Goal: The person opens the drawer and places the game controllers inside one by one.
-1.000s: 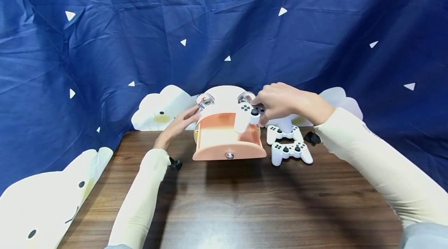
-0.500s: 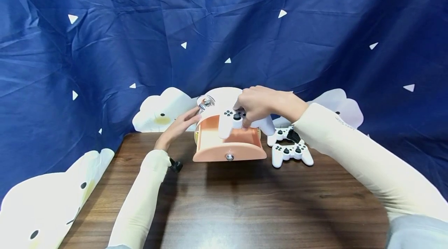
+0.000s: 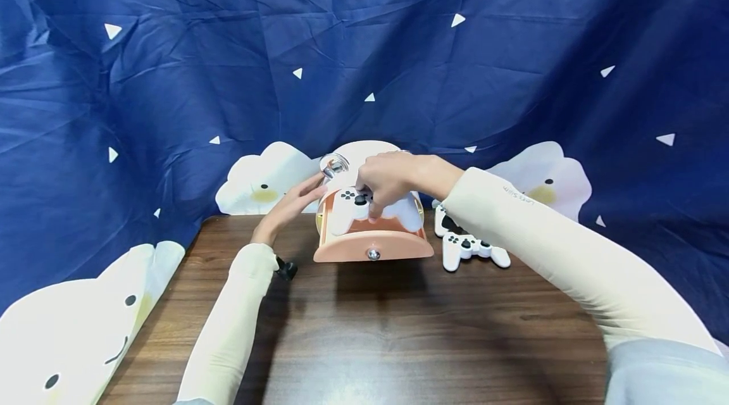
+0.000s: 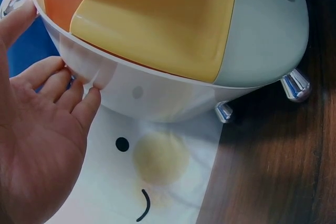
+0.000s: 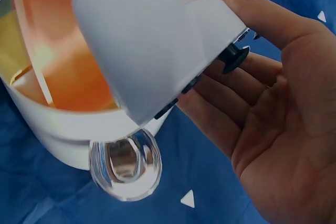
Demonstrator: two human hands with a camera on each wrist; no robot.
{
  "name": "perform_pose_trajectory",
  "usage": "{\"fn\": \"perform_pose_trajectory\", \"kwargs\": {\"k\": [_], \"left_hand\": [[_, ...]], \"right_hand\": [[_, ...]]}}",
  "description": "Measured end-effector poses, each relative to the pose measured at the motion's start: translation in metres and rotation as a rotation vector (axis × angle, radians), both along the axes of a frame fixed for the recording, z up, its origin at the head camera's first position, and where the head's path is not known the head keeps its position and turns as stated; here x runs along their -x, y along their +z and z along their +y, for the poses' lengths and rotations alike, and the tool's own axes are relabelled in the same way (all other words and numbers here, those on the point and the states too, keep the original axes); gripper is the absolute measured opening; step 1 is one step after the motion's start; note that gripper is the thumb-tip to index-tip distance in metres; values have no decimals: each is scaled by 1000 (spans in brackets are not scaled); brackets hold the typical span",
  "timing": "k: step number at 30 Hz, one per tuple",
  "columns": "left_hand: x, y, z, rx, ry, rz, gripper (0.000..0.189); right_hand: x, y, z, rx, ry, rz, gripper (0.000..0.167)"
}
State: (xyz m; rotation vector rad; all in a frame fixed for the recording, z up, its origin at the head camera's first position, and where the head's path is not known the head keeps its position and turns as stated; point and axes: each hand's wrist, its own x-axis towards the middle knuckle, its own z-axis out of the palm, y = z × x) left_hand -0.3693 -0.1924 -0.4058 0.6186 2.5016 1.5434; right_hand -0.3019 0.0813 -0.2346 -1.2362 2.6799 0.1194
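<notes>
My right hand (image 3: 388, 178) grips a white game controller (image 3: 342, 212) by its middle, over the pulled-out orange drawer (image 3: 373, 247). In the right wrist view the controller (image 5: 128, 35) is tilted beside the orange inner wall; whether it touches the drawer floor I cannot tell. The drawer belongs to a rounded white cabinet (image 3: 364, 150) with clear round knobs on top. My left hand (image 3: 290, 205) rests its fingertips on the cabinet's left side. In the left wrist view its fingers are nearly straight against the white shell (image 4: 152, 90), below a yellow drawer front (image 4: 163, 19).
Two more white controllers lie right of the cabinet: a front one (image 3: 473, 250) and one behind, partly covered by my right sleeve (image 3: 529, 221). The brown wooden table (image 3: 364, 329) stretches toward me. A blue curtain (image 3: 364, 44) hangs behind, with white cloud-shaped prints.
My right hand has carried the controller leftward from the cabinet's right side to over the drawer's middle. My left hand has stayed on the cabinet's side.
</notes>
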Motion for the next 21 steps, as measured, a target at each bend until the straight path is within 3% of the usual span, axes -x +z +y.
{"fn": "perform_pose_trajectory", "kwargs": {"k": [10, 21], "left_hand": [[2, -4, 0, 7, 11, 8, 71], [-1, -3, 2, -4, 5, 1, 69]], "right_hand": [[3, -17, -10, -45, -20, -1, 30], [9, -38, -10, -52, 12, 9, 23]]}}
